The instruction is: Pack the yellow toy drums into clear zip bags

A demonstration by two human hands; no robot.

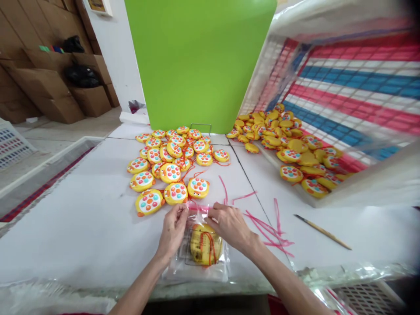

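A clear plastic bag [197, 262] lies on the white table [82, 218] in front of me, with a yellow toy [203, 247] and its red cord inside, back side up. My left hand [172, 232] and my right hand [229, 225] both pinch the bag's top edge, where a pink strip [198, 207] runs along the opening. Just beyond my hands lies a pile of several yellow round toys [170, 159] with coloured dots.
A tilted basket lined with a striped sack [344, 87] at the right spills more yellow toys [288, 144]. Loose pink strips [269, 227] and a thin wooden stick [323, 232] lie to the right. A green board [200, 61] stands behind. Cardboard boxes [49, 87] are stacked at the far left.
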